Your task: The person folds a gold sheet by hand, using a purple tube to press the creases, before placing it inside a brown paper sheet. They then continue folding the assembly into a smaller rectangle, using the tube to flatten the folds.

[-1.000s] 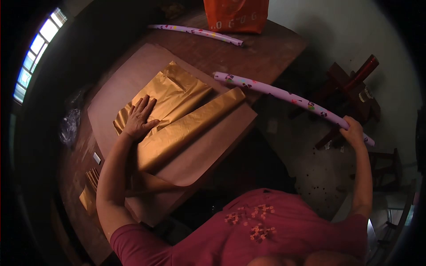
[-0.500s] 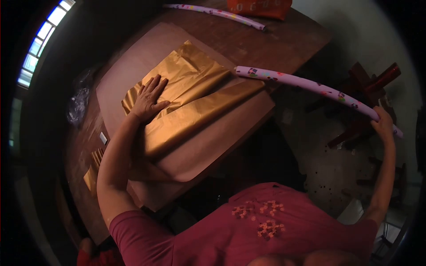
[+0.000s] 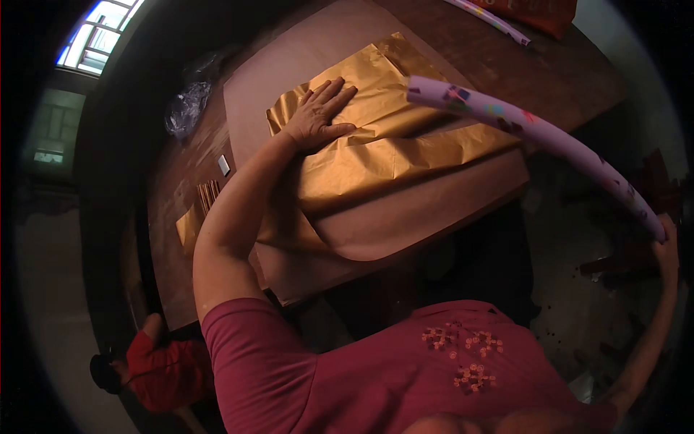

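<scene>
My left hand [image 3: 322, 119] lies flat with spread fingers on a creased sheet of gold foil paper [image 3: 376, 163]. That gold sheet rests on larger brown paper [image 3: 426, 217] spread over the wooden table. In my right hand [image 3: 666, 242], at the far right, is the near end of a long pink patterned roll [image 3: 535, 134]. The roll slants up to the left, and its far end overlaps the gold sheet in this view. The fingers of my right hand are closed round the roll, partly in shadow.
Another pink patterned roll [image 3: 495, 23] and an orange-red bag [image 3: 546, 13] lie at the table's back. Crumpled clear plastic [image 3: 189, 107], a small pale rectangular object [image 3: 223, 166] and folded gold pieces [image 3: 191, 226] are on the left. A person in red [image 3: 170, 369] is at lower left.
My right hand has brought the roll leftward, so its far end now overlaps the gold sheet. My left hand stays flat there. The view has turned left, showing more of the person in red.
</scene>
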The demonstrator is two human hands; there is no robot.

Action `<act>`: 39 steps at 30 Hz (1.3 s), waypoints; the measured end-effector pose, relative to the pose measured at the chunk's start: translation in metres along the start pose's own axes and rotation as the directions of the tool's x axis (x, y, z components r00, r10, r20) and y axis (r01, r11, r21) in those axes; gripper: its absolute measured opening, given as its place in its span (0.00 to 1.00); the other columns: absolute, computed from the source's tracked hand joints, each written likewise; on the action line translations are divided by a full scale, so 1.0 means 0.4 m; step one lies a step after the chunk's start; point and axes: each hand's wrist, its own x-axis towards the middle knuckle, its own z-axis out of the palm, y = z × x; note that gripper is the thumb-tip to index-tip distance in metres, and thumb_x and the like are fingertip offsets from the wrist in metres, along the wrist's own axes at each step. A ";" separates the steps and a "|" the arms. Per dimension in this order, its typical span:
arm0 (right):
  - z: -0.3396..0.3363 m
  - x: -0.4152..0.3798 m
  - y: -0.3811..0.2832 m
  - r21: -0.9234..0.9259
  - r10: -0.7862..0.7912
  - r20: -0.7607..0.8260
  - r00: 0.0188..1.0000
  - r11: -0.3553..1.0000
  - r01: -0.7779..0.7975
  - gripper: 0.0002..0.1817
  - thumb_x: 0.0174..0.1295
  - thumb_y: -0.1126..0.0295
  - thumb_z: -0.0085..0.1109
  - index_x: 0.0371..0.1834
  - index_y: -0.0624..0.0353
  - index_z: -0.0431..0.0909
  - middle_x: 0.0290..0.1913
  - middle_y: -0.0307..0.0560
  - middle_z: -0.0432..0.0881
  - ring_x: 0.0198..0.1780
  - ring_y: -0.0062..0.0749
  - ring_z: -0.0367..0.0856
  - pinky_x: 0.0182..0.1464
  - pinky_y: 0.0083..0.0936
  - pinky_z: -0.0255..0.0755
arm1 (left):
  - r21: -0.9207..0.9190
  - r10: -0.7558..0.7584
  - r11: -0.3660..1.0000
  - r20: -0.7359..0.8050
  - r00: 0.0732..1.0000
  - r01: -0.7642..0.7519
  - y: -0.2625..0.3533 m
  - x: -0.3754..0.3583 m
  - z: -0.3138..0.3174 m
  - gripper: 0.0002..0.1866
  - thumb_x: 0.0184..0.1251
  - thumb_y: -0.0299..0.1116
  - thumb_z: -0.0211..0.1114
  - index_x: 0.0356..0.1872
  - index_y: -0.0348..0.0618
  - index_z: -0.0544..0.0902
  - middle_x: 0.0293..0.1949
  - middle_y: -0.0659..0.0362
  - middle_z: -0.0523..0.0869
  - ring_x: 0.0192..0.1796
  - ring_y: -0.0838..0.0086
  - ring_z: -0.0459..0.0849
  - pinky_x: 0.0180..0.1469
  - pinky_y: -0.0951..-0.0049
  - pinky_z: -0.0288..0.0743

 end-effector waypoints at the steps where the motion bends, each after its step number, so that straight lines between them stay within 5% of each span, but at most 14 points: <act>1: 0.025 0.100 -0.309 0.026 -0.006 0.001 1.000 1.000 0.006 0.18 0.48 0.80 0.58 0.46 0.64 0.74 0.37 0.47 0.76 0.42 0.35 0.78 0.48 0.28 0.72 | -0.014 0.007 1.000 -0.012 1.000 -0.007 0.001 0.000 0.000 0.48 0.63 0.73 0.55 0.79 0.55 0.61 0.80 0.46 0.54 0.82 0.47 0.50 0.79 0.41 0.42; 2: 0.035 0.168 -0.528 0.046 -0.009 -0.009 1.000 0.999 0.009 0.18 0.48 0.80 0.58 0.46 0.64 0.74 0.37 0.46 0.76 0.41 0.33 0.78 0.48 0.28 0.71 | -0.004 0.002 1.000 -0.005 1.000 -0.002 0.000 -0.003 0.000 0.48 0.63 0.73 0.55 0.79 0.55 0.61 0.80 0.46 0.54 0.81 0.47 0.50 0.79 0.41 0.42; 5: 0.081 0.237 -0.701 0.170 -0.069 -0.082 0.994 0.982 0.082 0.15 0.56 0.76 0.62 0.47 0.64 0.76 0.39 0.46 0.78 0.41 0.30 0.77 0.47 0.26 0.72 | 0.009 -0.003 1.000 0.005 1.000 0.003 0.009 -0.001 -0.010 0.48 0.63 0.73 0.55 0.78 0.54 0.62 0.80 0.45 0.55 0.81 0.45 0.50 0.78 0.41 0.42; 9: 0.142 0.386 -0.985 0.384 -0.117 0.297 0.948 0.923 -0.006 0.13 0.66 0.67 0.61 0.51 0.61 0.78 0.42 0.51 0.80 0.43 0.36 0.80 0.48 0.30 0.73 | 0.029 -0.017 0.999 -0.005 1.000 0.017 0.019 -0.001 -0.015 0.47 0.63 0.72 0.56 0.77 0.52 0.64 0.78 0.43 0.58 0.80 0.44 0.54 0.78 0.42 0.45; 11: 0.207 0.478 -1.052 0.312 -0.329 0.188 0.925 0.913 0.261 0.16 0.68 0.60 0.60 0.52 0.60 0.78 0.44 0.53 0.80 0.49 0.44 0.81 0.51 0.35 0.73 | 0.026 -0.023 0.999 -0.012 1.000 0.023 0.020 -0.004 -0.014 0.47 0.62 0.71 0.56 0.77 0.53 0.64 0.78 0.44 0.58 0.79 0.44 0.55 0.78 0.41 0.46; 15: 0.299 0.656 -1.237 0.032 -0.387 0.092 0.917 0.922 0.386 0.16 0.69 0.56 0.57 0.43 0.60 0.77 0.48 0.58 0.79 0.52 0.54 0.79 0.54 0.44 0.72 | 0.024 -0.032 0.999 -0.020 0.999 0.032 0.023 -0.002 -0.010 0.48 0.62 0.72 0.55 0.77 0.54 0.64 0.78 0.44 0.59 0.80 0.45 0.55 0.78 0.41 0.46; 17: 0.324 0.719 -1.337 0.080 -0.312 0.080 0.947 0.949 0.306 0.18 0.68 0.55 0.57 0.47 0.61 0.78 0.51 0.61 0.79 0.55 0.57 0.79 0.57 0.47 0.72 | 0.025 -0.039 0.999 -0.029 0.999 0.040 0.015 -0.006 -0.004 0.48 0.61 0.73 0.55 0.77 0.54 0.65 0.78 0.45 0.59 0.80 0.46 0.55 0.78 0.41 0.46; 25: 0.490 0.850 -1.558 0.224 -0.206 0.064 0.976 0.957 0.187 0.22 0.67 0.55 0.58 0.48 0.66 0.83 0.48 0.67 0.85 0.52 0.59 0.84 0.56 0.46 0.77 | 0.012 -0.048 0.999 -0.023 0.999 0.048 0.020 -0.008 -0.005 0.49 0.60 0.75 0.56 0.77 0.56 0.65 0.79 0.46 0.58 0.80 0.47 0.55 0.78 0.42 0.45; 30: 0.553 0.942 -1.678 0.230 -0.103 0.145 0.984 0.971 0.068 0.21 0.67 0.63 0.56 0.58 0.64 0.81 0.60 0.62 0.81 0.62 0.53 0.81 0.63 0.42 0.76 | -0.016 -0.052 0.999 -0.002 0.999 0.052 0.017 0.000 -0.002 0.51 0.58 0.75 0.57 0.78 0.55 0.63 0.79 0.46 0.58 0.80 0.46 0.53 0.78 0.40 0.44; 33: 0.599 0.961 -1.702 0.256 -0.057 -0.035 0.998 0.965 0.064 0.20 0.68 0.65 0.53 0.58 0.64 0.82 0.63 0.60 0.80 0.64 0.51 0.80 0.65 0.40 0.75 | -0.003 -0.052 0.999 -0.009 0.999 0.052 0.015 -0.001 -0.004 0.51 0.58 0.75 0.57 0.78 0.55 0.63 0.78 0.46 0.59 0.80 0.45 0.53 0.78 0.40 0.44; 39: 0.612 1.072 -1.746 0.193 -0.081 0.051 0.995 0.979 0.070 0.19 0.66 0.61 0.57 0.52 0.61 0.87 0.57 0.60 0.84 0.61 0.50 0.83 0.62 0.40 0.76 | 0.002 -0.049 0.999 -0.020 0.999 0.049 0.024 -0.005 -0.010 0.50 0.59 0.74 0.56 0.78 0.55 0.63 0.78 0.46 0.59 0.80 0.45 0.54 0.78 0.41 0.44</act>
